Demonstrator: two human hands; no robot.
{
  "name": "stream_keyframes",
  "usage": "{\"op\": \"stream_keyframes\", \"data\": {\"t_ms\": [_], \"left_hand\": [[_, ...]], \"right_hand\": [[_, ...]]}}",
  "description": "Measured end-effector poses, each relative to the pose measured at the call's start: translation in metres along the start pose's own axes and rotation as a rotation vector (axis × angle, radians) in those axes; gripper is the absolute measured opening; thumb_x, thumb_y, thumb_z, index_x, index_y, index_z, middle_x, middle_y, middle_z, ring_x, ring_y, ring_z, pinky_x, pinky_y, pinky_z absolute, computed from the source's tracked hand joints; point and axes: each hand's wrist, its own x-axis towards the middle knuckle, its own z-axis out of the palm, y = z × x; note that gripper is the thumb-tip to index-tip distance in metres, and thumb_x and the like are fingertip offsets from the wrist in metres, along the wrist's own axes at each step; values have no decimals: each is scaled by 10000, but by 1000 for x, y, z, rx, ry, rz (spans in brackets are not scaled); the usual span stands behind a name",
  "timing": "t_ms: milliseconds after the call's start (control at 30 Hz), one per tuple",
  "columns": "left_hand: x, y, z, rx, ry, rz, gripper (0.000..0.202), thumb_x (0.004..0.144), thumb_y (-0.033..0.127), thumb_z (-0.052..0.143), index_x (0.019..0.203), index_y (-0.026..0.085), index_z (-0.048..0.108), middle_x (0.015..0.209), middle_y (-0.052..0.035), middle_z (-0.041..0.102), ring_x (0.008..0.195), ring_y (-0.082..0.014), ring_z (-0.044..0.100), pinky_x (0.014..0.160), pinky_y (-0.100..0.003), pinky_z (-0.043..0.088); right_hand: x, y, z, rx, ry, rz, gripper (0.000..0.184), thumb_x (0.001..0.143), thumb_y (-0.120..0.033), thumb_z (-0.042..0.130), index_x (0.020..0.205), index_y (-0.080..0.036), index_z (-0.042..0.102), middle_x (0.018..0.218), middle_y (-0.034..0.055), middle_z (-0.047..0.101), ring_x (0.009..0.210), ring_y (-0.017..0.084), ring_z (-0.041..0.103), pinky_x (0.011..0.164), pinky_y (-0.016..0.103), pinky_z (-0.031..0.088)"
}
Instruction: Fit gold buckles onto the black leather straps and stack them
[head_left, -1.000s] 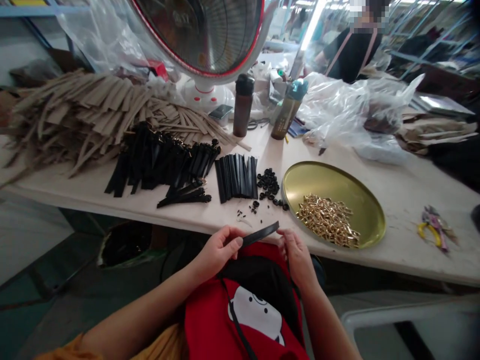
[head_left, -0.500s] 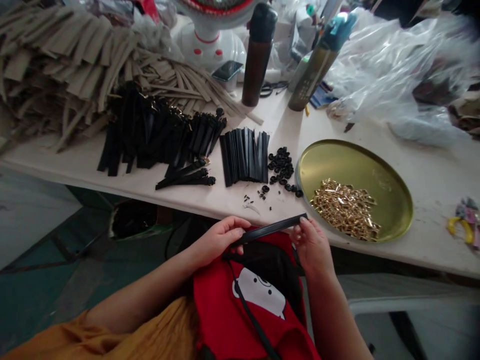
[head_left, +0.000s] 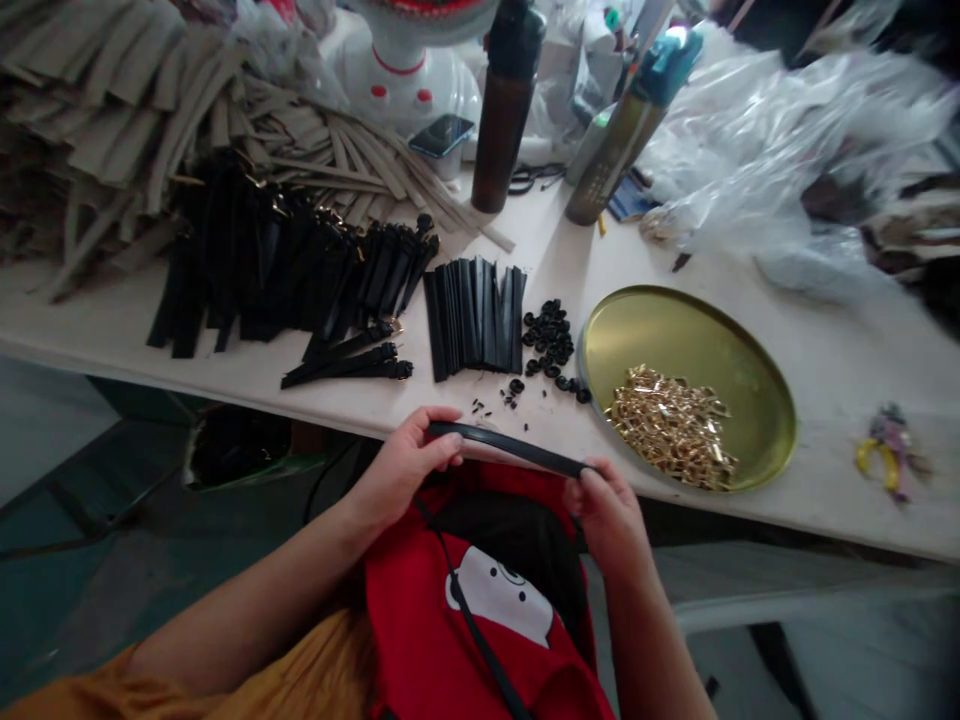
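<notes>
A narrow black strap (head_left: 517, 447) is stretched between my hands, over my lap at the table's front edge. My left hand (head_left: 409, 462) pinches its left end between thumb and fingers. At the right end, my right hand (head_left: 609, 500) grips it with the fingertips. Beyond the strap lies a row of flat black straps (head_left: 476, 318), side by side. Small black loops (head_left: 550, 335) are heaped to the right of that row. An oval gold-coloured tray (head_left: 757, 400) holds a pile of shiny gold buckles (head_left: 671, 425). Black straps with gold buckles (head_left: 262, 255) are piled to the left.
Beige strips (head_left: 112, 110) are heaped at the far left. A dark bottle (head_left: 504, 120), a phone (head_left: 441, 135) and a spray can (head_left: 626, 135) stand behind. Clear plastic bags (head_left: 780, 150) cover the back right. Yellow-handled pliers (head_left: 885, 465) lie at the right.
The strap's left end has risen and its right end has dropped, so it now slopes down to the right. My left hand has moved up and left. The whole view has shifted slightly.
</notes>
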Motion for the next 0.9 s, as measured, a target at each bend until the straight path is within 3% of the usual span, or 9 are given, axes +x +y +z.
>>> {"op": "stream_keyframes", "data": {"t_ms": [133, 200, 333, 433, 500, 567, 700, 800, 900], "left_hand": [[16, 11, -7, -353, -5, -1, 283, 670, 153, 614, 946, 147, 552, 613, 46, 513, 535, -51, 484, 551, -175, 408], [20, 13, -5, -397, -23, -3, 249, 690, 174, 596, 936, 140, 575, 600, 45, 503, 525, -56, 475, 545, -187, 415], [14, 8, 12, -197, -64, -33, 247, 751, 298, 587, 915, 113, 598, 691, 4, 561, 610, -78, 518, 578, -191, 418], [5, 9, 23, -48, -140, -10, 301, 789, 383, 535, 909, 110, 575, 670, -4, 564, 599, -84, 512, 550, -186, 393], [1, 16, 25, 17, -159, 101, 291, 812, 393, 494, 921, 128, 544, 569, 34, 498, 496, -65, 441, 473, -174, 334], [-2, 25, 24, 61, -163, 214, 261, 826, 379, 469, 926, 141, 511, 504, 68, 414, 421, -49, 346, 419, -168, 266], [-6, 27, 22, 153, -223, 195, 251, 838, 384, 427, 892, 144, 475, 475, 85, 364, 378, -42, 282, 382, -167, 214], [-7, 16, 24, 260, -246, 165, 270, 844, 400, 393, 869, 143, 472, 451, 87, 359, 364, -43, 290, 373, -166, 199], [-6, 7, 26, 339, -258, 173, 281, 841, 409, 381, 856, 143, 467, 426, 94, 351, 345, -42, 273, 365, -166, 185]], "right_hand": [[-23, 3, 16, -259, -324, 121, 101, 735, -232, 529, 729, -213, 430, 562, -50, 541, 493, 86, 459, 482, 200, 355], [-33, 6, 29, -423, -437, 100, 89, 713, -184, 515, 707, -210, 429, 590, -49, 533, 520, 88, 460, 496, 200, 353], [-44, 10, 51, -769, -533, -83, 62, 685, -148, 532, 683, -198, 494, 592, -60, 486, 533, 81, 421, 498, 192, 318], [-40, 3, 49, -826, -593, -138, 43, 717, -221, 567, 755, -204, 555, 656, -43, 547, 587, 100, 469, 525, 201, 343], [-29, -8, 34, -801, -505, -180, 97, 740, -285, 571, 800, -208, 566, 688, -27, 569, 616, 119, 493, 553, 218, 371], [-13, -23, 12, -764, -285, -263, 138, 786, -338, 519, 785, -204, 552, 672, -13, 555, 623, 134, 496, 583, 242, 391], [20, -50, -25, -768, 33, -437, 207, 772, -403, 532, 818, -201, 544, 693, 7, 562, 644, 160, 515, 615, 277, 403], [41, -57, -31, -961, 112, -529, 200, 777, -389, 519, 814, -197, 557, 713, 23, 578, 628, 167, 522, 610, 289, 398], [61, -56, -21, -1245, 106, -635, 178, 812, -328, 457, 814, -196, 577, 793, 46, 595, 663, 172, 542, 629, 292, 393]]}}
